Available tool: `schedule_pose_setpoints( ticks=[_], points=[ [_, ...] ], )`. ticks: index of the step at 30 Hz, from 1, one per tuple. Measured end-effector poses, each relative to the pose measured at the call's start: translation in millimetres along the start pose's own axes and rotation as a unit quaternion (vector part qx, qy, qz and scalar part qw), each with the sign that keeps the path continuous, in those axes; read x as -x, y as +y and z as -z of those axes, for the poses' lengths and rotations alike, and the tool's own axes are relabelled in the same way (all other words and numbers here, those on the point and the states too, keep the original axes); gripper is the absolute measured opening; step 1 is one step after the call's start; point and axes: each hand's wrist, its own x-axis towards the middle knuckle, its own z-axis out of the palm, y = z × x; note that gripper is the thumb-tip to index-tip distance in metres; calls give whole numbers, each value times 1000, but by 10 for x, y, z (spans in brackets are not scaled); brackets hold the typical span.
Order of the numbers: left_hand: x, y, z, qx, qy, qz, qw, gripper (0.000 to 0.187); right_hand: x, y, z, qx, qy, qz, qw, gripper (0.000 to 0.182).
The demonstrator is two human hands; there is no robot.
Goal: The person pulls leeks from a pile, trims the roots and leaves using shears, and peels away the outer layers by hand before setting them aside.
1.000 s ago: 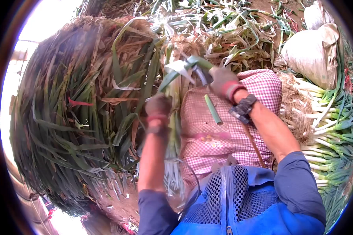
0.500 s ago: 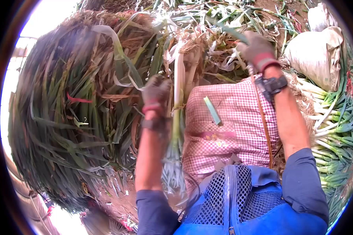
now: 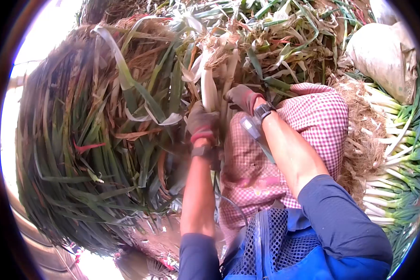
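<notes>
My left hand (image 3: 203, 122), in a dirty work glove with a red cuff, is closed around the pale stalk of a green onion (image 3: 209, 91) with shaggy roots at its top. My right hand (image 3: 242, 99), gloved the same way, is curled just right of that stalk, beside another pale stalk (image 3: 230, 70). What its fingers hold, if anything, is hidden. A cut piece of green leaf (image 3: 251, 127) lies on the red-and-white checked cloth (image 3: 312, 116) over my lap, partly behind my right forearm.
A large heap of green onions (image 3: 79, 140) fills the left side. Loose leaves and peelings (image 3: 284, 46) are piled ahead. At right are a row of cleaned green onions (image 3: 392, 172), roots towards me, and a pale sack (image 3: 382, 60).
My right hand has come down and left from the upper right, where a green leaf was by its fingers, to beside the stalk. My left hand has shifted right and down onto the stalk.
</notes>
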Motion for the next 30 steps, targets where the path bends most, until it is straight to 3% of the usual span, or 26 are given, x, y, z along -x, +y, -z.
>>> schedule_pose_setpoints(
  ticks=[2, 3, 4, 6, 7, 8, 10, 12, 14, 15, 18, 19, 20, 21, 24, 25, 26, 28, 29, 30],
  points=[
    [-150, -139, -108, 31, -19, -6, 999, 38, -5, 39, -67, -43, 46, 34, 997, 27],
    [-183, -145, -85, 69, -34, -9, 997, 37, -33, 134, -136, 39, 82, 98, 991, 25],
    [-190, -159, -56, 61, -37, -9, 997, 37, -41, 214, -223, 30, 83, 96, 991, 25],
    [-160, -202, 39, 161, -86, -9, 983, 31, -33, 270, -304, -252, 81, 128, 956, 22],
    [-137, -202, 117, 157, -107, 25, 981, 37, 14, 230, -309, -403, 82, 65, 909, 21],
    [-109, -225, 183, 155, -109, 24, 982, 37, 33, 220, -282, -405, 84, 62, 908, 21],
    [22, -280, 374, 203, -90, 53, 974, 36, 85, 133, -169, -569, -11, -72, 819, 24],
    [146, -379, 600, 225, -85, 61, 969, 44, 183, -38, 37, -516, 0, -111, 849, 25],
    [284, -512, 761, 285, -78, 30, 955, 51, 325, -208, 199, -514, -1, -25, 857, 22],
    [262, -749, 794, 342, -109, 26, 933, 59, 143, -145, 77, -428, 27, 19, 903, 23],
    [392, -811, 809, 394, -145, 12, 907, 63, 349, -485, 335, -411, 9, -17, 912, 26],
    [422, -785, 783, 342, -150, 16, 927, 63, 332, -558, 307, -405, 9, -11, 914, 26],
    [435, -753, 744, 285, -153, 21, 946, 57, 317, -631, 246, -428, 45, 22, 902, 39],
    [469, -714, 662, 313, -147, 4, 938, 54, 315, -682, 171, -452, 80, 55, 887, 52],
    [438, -955, 564, 390, -160, -15, 907, 42, 350, -954, -45, -496, 107, 105, 856, 53],
    [474, -991, 639, 387, -194, -15, 901, 39, 565, -1072, 100, -441, 68, 82, 891, 54],
    [519, -1017, 701, 382, -227, -15, 895, 37, 637, -1191, 62, -437, 70, 87, 893, 54],
    [611, -981, 824, 366, -202, -38, 908, 37, 736, -1437, -17, -445, 189, 145, 863, 51],
    [665, -1048, 843, 361, -180, -45, 914, 36, 806, -1539, -52, -547, 141, 129, 815, 47],
    [771, -1008, 925, 355, -158, -51, 920, 36, 934, -1652, -25, -545, 142, 133, 815, 47]
  ],
)
